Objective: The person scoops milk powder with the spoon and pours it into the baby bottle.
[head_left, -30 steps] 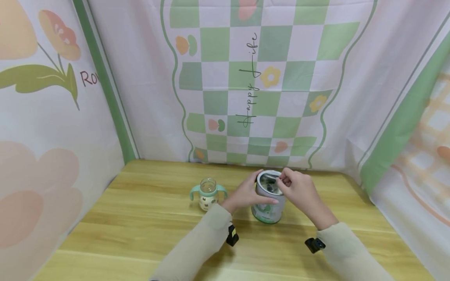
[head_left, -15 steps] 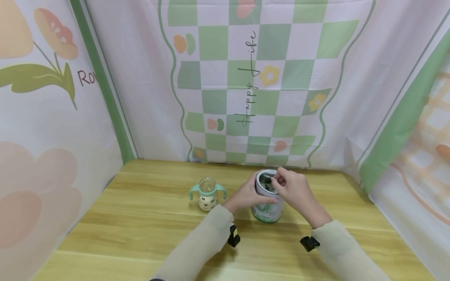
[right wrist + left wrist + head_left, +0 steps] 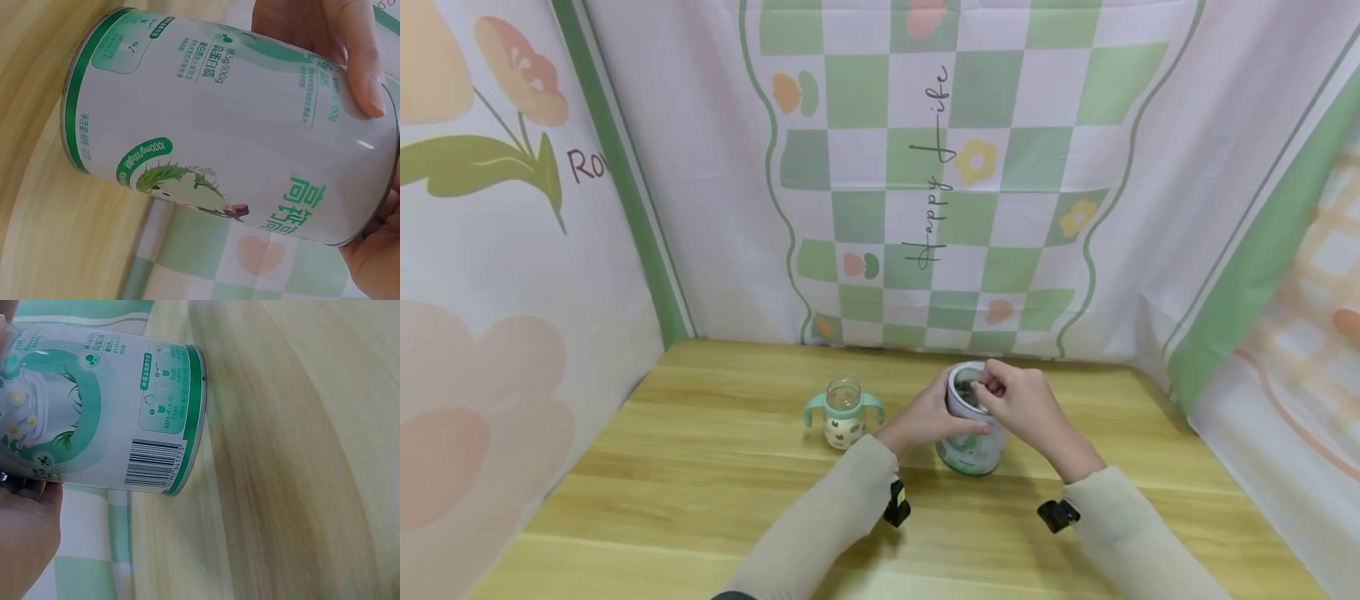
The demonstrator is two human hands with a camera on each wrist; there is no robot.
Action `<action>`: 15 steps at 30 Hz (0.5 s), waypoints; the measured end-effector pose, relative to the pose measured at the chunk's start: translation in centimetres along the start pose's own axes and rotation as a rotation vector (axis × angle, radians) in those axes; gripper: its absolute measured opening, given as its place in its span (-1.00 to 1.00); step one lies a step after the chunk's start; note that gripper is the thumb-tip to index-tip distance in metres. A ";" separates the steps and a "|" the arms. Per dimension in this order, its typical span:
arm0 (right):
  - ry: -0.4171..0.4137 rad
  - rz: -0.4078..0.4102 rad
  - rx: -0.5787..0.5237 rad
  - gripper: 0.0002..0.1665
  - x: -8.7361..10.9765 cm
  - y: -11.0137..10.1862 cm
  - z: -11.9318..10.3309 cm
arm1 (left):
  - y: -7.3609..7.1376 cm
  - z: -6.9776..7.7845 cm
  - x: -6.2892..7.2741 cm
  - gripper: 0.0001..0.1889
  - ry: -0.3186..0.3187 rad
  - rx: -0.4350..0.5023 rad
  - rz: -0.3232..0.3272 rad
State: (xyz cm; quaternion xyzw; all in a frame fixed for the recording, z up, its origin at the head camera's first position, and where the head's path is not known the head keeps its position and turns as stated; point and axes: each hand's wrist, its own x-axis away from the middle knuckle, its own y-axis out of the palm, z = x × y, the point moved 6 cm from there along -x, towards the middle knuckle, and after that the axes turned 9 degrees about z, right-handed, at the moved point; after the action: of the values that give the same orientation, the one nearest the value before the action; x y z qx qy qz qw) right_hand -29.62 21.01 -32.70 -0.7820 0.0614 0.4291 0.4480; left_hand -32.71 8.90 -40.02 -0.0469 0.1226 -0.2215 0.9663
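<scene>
A white and green milk powder can (image 3: 972, 454) stands on the table, tilted slightly. My left hand (image 3: 921, 418) grips its left side, with the thumb across the front. In the right wrist view the left thumb (image 3: 365, 75) presses on the can's wall near the rim. My right hand (image 3: 1026, 410) is over the can's mouth, fingers curled and pinching at what looks like a silvery foil seal (image 3: 967, 383). Its fingertips and most of the seal are hidden. A barcode and printed panels show on the can (image 3: 119, 412) in the left wrist view.
A baby bottle (image 3: 844, 423) with mint handles and a clear uncapped neck stands left of the can, close to my left wrist. The wooden table (image 3: 700, 450) ends at a green checked curtain (image 3: 917, 250) behind the can. More patterned curtains hang at both sides.
My right hand has moved left and inward over the can's mouth, and the shine inside the opening has shifted. My left hand keeps its grip on the can.
</scene>
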 end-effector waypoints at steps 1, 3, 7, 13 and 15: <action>0.008 -0.011 -0.008 -0.80 0.0 0.1 0.1 | 0.0 0.0 0.0 -0.13 -0.001 0.001 0.000; 0.020 -0.033 -0.022 -0.81 0.0 0.2 0.3 | 0.0 0.0 0.0 -0.14 0.000 0.004 -0.004; 0.037 -0.077 -0.063 -0.81 0.0 0.4 0.4 | 0.0 -0.2 0.1 -0.16 0.005 0.011 -0.012; 0.056 -0.119 -0.127 -0.79 -0.1 0.7 0.1 | 0.1 -0.6 -0.1 -0.18 0.019 0.046 -0.043; 0.078 -0.130 -0.144 -0.79 -0.1 0.8 0.1 | 0.1 -0.7 -0.2 -0.18 0.024 0.059 -0.055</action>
State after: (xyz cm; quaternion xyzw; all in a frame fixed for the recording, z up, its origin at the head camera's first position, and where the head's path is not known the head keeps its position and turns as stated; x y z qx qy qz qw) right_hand -30.14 20.54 -33.15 -0.8305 -0.0031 0.3718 0.4147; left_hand -32.98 9.06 -40.67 -0.0191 0.1264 -0.2519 0.9593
